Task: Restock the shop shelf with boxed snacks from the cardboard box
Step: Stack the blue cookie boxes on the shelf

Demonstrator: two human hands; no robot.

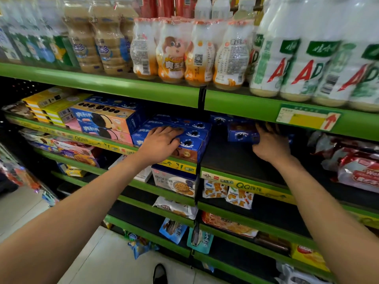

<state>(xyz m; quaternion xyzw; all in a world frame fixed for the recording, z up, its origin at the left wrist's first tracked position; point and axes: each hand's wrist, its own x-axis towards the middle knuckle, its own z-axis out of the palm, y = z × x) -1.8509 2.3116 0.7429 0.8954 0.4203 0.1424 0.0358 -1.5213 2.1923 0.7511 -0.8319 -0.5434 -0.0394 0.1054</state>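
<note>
Blue cookie boxes (194,136) lie stacked on the second green shelf (242,160), left of the shelf divider. My left hand (162,142) lies flat on top of that stack, fingers spread over the uppermost box. Right of the divider, my right hand (270,144) grips one blue cookie box (241,133) by its right end, deep on the dark shelf. More blue boxes (220,119) sit behind it in shadow. The cardboard box is not in view.
Orange-and-pink cookie boxes (104,121) and yellow boxes (49,107) sit further left. Bottled drinks (184,52) fill the shelf above. Red-wrapped packs (356,167) lie at right. Lower shelves hold biscuit packs (174,181). My shoe (160,273) stands on the floor.
</note>
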